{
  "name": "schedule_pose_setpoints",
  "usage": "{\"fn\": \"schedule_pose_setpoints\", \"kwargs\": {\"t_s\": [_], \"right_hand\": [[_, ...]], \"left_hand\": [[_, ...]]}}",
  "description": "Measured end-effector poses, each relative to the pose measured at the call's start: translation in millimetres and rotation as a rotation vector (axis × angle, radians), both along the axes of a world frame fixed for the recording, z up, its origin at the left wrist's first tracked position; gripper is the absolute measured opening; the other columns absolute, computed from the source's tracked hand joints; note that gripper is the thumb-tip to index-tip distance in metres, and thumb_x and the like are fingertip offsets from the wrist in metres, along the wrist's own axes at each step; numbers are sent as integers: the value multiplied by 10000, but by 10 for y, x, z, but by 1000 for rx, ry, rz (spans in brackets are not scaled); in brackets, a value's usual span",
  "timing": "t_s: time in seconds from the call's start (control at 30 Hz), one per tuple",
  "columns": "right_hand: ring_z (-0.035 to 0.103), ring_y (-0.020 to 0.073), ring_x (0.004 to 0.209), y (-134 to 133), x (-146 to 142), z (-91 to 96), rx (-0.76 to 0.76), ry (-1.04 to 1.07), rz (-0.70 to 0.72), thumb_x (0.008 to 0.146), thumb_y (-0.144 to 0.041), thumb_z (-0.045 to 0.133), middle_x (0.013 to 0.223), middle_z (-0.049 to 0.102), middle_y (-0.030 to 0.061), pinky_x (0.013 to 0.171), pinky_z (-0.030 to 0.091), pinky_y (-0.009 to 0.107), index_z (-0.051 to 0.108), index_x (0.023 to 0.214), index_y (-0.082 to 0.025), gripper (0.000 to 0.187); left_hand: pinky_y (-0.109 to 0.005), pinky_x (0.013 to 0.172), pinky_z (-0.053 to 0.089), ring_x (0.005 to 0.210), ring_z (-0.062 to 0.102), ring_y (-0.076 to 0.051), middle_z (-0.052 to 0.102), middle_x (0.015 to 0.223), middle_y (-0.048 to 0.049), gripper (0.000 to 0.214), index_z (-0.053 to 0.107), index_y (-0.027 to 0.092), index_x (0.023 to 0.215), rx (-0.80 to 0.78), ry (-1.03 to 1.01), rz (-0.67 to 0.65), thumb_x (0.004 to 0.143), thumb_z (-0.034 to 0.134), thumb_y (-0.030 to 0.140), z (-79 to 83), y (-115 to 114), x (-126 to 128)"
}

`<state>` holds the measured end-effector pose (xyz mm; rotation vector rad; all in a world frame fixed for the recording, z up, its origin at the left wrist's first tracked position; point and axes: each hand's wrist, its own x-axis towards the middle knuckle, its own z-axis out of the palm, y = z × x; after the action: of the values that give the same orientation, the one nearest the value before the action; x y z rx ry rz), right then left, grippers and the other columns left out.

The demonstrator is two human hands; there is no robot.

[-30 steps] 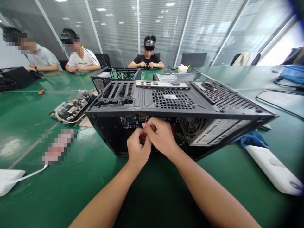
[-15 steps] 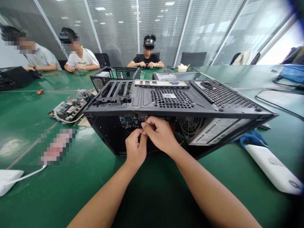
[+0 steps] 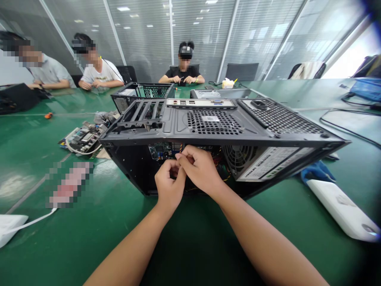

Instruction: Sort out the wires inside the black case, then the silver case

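Note:
In front of me a black computer case [image 3: 175,129] lies with its open side towards me and its rear panel on top. My right hand [image 3: 199,169] pinches a thin yellow-and-black cable [image 3: 181,148] at the opening. Against it, my left hand [image 3: 170,184] is closed, thumb and fingertips pressed together; whatever they hold is hidden. Behind the fingers part of a motherboard [image 3: 159,151] shows. To the right inside the case sits a power supply [image 3: 262,163] with a fan and a white label. Other loose wires hang in the dark interior.
A loose circuit board [image 3: 85,139] lies left of the case, near a blurred pinkish object [image 3: 71,184]. White devices lie at left [image 3: 12,228] and right [image 3: 339,208]. Another case frame [image 3: 145,90] stands behind. Several people sit across the green table [image 3: 119,238].
My left hand has curled slightly and pressed closer to the right one. The view has shifted a little; both hands stay at the same spot in the case opening.

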<state>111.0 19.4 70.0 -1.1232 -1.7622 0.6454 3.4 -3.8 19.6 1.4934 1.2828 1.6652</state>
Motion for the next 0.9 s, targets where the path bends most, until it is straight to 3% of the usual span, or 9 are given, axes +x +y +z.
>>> {"fn": "schedule_pose_setpoints", "kwargs": {"t_s": [0.17, 0.47, 0.7, 0.9], "right_hand": [[378, 100, 518, -3, -8, -2, 6, 13, 10, 879, -240, 543, 544, 435, -54, 544, 294, 269, 427, 611, -211, 294], [407, 104, 532, 1, 3, 16, -23, 25, 14, 866, -250, 551, 556, 464, -49, 555, 311, 272, 466, 632, -210, 252], [464, 115, 550, 12, 26, 19, -36, 56, 0, 897, -305, 533, 564, 512, -31, 574, 345, 279, 490, 634, -209, 283], [413, 104, 519, -1, 22, 31, -42, 66, -15, 886, -296, 543, 538, 460, -42, 549, 320, 277, 440, 606, -213, 309]], "left_hand": [[-228, 593, 443, 607, 525, -103, 596, 685, 8, 204, 583, 172, 752, -43, -74, 58, 876, 632, 326, 4, 17, -18], [-228, 557, 402, 573, 495, -104, 578, 631, 19, 251, 609, 177, 735, -24, 0, 0, 916, 577, 347, 7, 4, -25], [-238, 586, 437, 605, 555, -121, 648, 683, 2, 204, 667, 180, 808, -16, 73, -18, 920, 550, 304, 8, -25, -17], [-243, 593, 440, 602, 542, -117, 637, 677, 2, 195, 651, 180, 780, -1, 65, -16, 911, 562, 295, 8, -39, 1]]}}
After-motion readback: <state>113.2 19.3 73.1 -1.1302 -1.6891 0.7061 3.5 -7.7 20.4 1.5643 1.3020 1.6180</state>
